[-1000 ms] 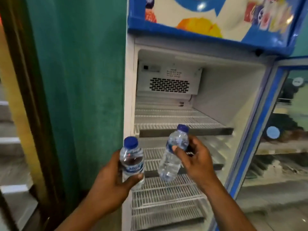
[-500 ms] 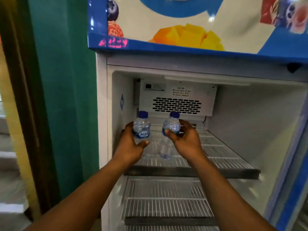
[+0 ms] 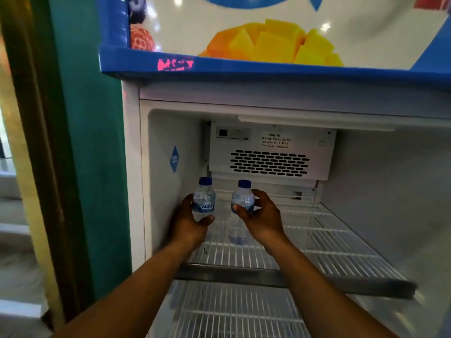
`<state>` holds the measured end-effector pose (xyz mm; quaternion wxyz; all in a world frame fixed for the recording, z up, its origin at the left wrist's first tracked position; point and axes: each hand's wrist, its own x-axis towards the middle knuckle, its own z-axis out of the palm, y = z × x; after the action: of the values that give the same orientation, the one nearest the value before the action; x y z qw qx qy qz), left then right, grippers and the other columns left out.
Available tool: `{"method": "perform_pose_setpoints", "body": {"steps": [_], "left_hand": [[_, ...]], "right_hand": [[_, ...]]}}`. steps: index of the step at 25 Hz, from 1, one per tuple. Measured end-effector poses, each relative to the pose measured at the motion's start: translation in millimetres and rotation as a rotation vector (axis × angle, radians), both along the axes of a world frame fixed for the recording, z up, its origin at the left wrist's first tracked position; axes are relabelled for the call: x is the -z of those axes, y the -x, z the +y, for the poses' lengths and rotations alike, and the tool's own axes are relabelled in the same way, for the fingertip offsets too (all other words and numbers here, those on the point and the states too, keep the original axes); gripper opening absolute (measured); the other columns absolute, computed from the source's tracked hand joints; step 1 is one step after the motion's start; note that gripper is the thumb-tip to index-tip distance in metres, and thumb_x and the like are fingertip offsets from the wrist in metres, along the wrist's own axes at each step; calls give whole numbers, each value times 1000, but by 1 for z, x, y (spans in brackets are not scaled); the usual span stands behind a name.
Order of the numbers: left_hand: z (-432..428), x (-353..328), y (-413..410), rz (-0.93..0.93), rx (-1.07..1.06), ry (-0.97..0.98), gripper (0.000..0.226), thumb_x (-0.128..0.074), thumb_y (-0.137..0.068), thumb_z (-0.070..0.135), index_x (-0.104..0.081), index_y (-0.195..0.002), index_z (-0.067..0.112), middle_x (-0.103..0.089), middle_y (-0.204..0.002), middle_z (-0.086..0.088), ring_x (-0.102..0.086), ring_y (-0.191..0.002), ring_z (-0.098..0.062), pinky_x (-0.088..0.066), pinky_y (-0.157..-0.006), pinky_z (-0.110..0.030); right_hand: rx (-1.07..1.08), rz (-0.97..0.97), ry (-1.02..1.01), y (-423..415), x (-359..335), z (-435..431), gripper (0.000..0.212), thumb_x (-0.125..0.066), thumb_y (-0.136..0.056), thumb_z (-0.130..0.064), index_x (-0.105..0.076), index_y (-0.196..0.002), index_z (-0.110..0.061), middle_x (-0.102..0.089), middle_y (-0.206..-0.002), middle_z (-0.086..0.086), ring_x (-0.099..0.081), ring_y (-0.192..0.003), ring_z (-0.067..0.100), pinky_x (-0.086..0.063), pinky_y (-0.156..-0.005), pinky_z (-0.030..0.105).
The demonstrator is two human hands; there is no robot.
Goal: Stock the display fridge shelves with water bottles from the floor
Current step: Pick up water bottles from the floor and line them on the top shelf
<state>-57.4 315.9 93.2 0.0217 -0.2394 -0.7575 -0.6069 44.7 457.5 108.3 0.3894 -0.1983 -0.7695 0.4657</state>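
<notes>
Both my arms reach into the open display fridge over its top wire shelf (image 3: 329, 242). My left hand (image 3: 186, 224) grips a small clear water bottle (image 3: 203, 200) with a blue cap and blue label, upright near the fridge's left inner wall. My right hand (image 3: 262, 219) holds a second water bottle (image 3: 240, 213) of the same kind, upright just to the right of the first. The second bottle's base is at or just above the shelf wires; I cannot tell if it touches. The first bottle's base is hidden by my left hand.
A white fan cover (image 3: 269, 152) with vent slots hangs at the back above the shelf. A second wire shelf (image 3: 234, 313) lies below. The blue fridge header (image 3: 244, 67) juts out overhead. A teal wall (image 3: 90, 142) and a door frame (image 3: 36, 142) stand to the left.
Both hands rose from in front of the lower shelves and pushed the two bottles into the top shelf area. Since half a second ago they have gone slightly deeper, toward the left rear.
</notes>
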Motion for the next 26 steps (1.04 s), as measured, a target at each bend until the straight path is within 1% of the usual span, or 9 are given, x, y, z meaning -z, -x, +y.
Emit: {"method": "perform_pose_setpoints", "body": {"steps": [2, 5, 7, 8, 11, 14, 18, 23, 26], "left_hand": [[1, 2, 2, -1, -26, 31, 60, -74, -83, 9, -47, -137, 15, -57, -135, -8, -53, -122, -26, -41, -97, -30], [3, 3, 5, -16, -40, 87, 54, -67, -89, 9, -44, -138, 13, -55, -135, -8, -52, -122, -26, -36, -91, -25], [6, 4, 7, -54, -31, 85, 56, -60, -92, 3, -38, -142, 15, -51, -136, -3, -52, -118, -20, -36, -89, -24], [9, 3, 5, -68, -23, 83, 58, -57, -93, -2, -35, -143, 15, -49, -136, 0, -51, -118, -18, -35, -89, -22], [18, 1, 7, -103, -37, 79, 64, -54, -93, -6, -30, -147, 17, -44, -146, -6, -48, -128, -23, -33, -89, -22], [21, -1, 10, -119, -58, 81, 65, -55, -94, -1, -29, -149, 20, -44, -147, -7, -48, -130, -26, -39, -90, -27], [21, 5, 16, -122, -60, 45, 61, -56, -96, 9, -30, -149, 24, -44, -149, -7, -44, -134, -30, -40, -104, -38], [23, 12, 21, -136, 2, 31, 59, -53, -98, 10, -30, -149, 28, -46, -148, -5, -46, -131, -28, -38, -97, -32], [24, 8, 20, -130, 19, 83, 59, -56, -97, 16, -32, -149, 27, -48, -146, -3, -49, -129, -28, -41, -99, -35]], "right_hand": [[-42, -46, -5, -3, 5, 5, 63, -83, -75, -30, -51, -129, -29, -62, -111, -8, -64, -96, 13, -49, -77, 19], [-175, -300, -49, -5, 18, 17, 65, -81, -74, -18, -45, -127, -31, -61, -123, -4, -60, -109, 16, -52, -94, 33], [-234, -375, -35, -2, 20, 20, 65, -82, -72, -13, -44, -122, -32, -62, -124, -2, -62, -109, 16, -52, -98, 38], [-222, -376, -48, 0, 18, 20, 65, -84, -70, -16, -45, -121, -30, -63, -121, -3, -62, -107, 16, -53, -96, 36], [-173, -378, -121, 15, 15, 14, 71, -88, -67, -27, -46, -124, -25, -59, -114, -8, -61, -104, 15, -50, -86, 27], [-203, -384, -82, 27, 19, 15, 65, -82, -74, -18, -44, -126, -25, -60, -121, -3, -60, -108, 17, -49, -90, 28], [-266, -342, 20, 26, 21, 16, 56, -72, -80, -3, -45, -124, -26, -61, -119, -1, -61, -102, 14, -48, -88, 26], [-226, -344, -33, 28, 25, 16, 56, -75, -79, -10, -47, -126, -21, -61, -114, -3, -62, -101, 14, -50, -89, 26], [-205, -344, -67, 27, 26, 14, 54, -75, -80, -15, -47, -126, -21, -60, -111, -6, -61, -99, 12, -47, -85, 22]]}}
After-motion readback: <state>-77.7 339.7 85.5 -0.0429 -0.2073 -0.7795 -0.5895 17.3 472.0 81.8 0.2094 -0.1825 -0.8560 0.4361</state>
